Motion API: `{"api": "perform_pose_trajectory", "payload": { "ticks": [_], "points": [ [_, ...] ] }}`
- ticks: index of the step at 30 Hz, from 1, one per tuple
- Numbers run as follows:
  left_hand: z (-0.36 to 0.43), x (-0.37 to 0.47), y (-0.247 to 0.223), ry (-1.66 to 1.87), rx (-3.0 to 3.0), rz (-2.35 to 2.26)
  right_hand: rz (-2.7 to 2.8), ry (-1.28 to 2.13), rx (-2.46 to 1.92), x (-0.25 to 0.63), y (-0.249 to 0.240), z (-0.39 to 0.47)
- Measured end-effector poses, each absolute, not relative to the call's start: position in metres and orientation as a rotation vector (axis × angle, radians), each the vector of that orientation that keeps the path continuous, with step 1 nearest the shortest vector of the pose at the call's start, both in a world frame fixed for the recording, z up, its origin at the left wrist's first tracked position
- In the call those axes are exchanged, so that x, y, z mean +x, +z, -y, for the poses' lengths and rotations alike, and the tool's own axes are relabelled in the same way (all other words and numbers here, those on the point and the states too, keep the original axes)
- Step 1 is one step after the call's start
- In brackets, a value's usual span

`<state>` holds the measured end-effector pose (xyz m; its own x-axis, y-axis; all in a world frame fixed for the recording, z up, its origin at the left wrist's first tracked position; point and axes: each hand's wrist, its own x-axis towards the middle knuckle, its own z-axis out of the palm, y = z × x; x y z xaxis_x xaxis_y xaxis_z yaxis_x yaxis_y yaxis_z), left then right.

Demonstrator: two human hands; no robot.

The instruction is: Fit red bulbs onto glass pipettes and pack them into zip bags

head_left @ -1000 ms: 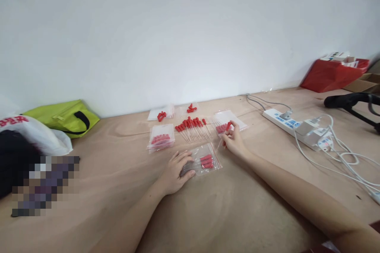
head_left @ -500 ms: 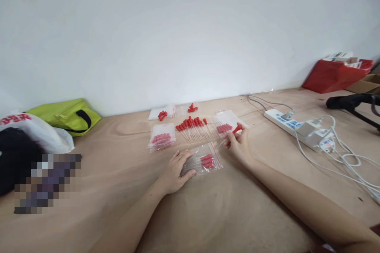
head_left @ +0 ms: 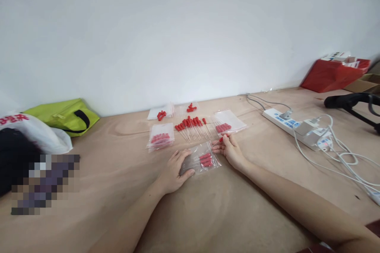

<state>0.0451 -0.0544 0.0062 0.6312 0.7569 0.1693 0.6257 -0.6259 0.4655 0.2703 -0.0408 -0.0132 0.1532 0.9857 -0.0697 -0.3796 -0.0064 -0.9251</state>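
My left hand (head_left: 175,170) lies with its fingers spread on the left part of a clear zip bag (head_left: 194,154), pressing it to the table. Inside that bag are several red-bulbed droppers (head_left: 206,160), bulbs towards the right. In my right hand (head_left: 233,151), thumb and fingers pinch another red-bulbed dropper (head_left: 221,139). Its thin stem points down and left at the bag's right, open-looking edge. Beyond the bag, a fanned pile of loose droppers (head_left: 192,123) lies with bulbs away from me.
Filled bags lie left (head_left: 161,136) and right (head_left: 228,120) of the pile. Loose red bulbs (head_left: 161,115) rest on white bags behind. A power strip (head_left: 279,120) with cables is at right, a green bag (head_left: 63,114) at left, and a red bag (head_left: 334,74) far right.
My right hand has moved left and slightly down with the dropper, bringing its stem to the bag's right edge. My left hand has stayed on the bag.
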Motion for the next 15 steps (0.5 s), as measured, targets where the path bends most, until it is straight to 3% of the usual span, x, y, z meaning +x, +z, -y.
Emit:
{"api": "perform_pose_trajectory", "payload": {
  "ticks": [15],
  "points": [
    [0.0539, 0.0444, 0.0051, 0.511, 2.485, -1.084, 1.203, 1.378, -1.157, 0.2659, -0.0123, 0.0473]
  ]
}}
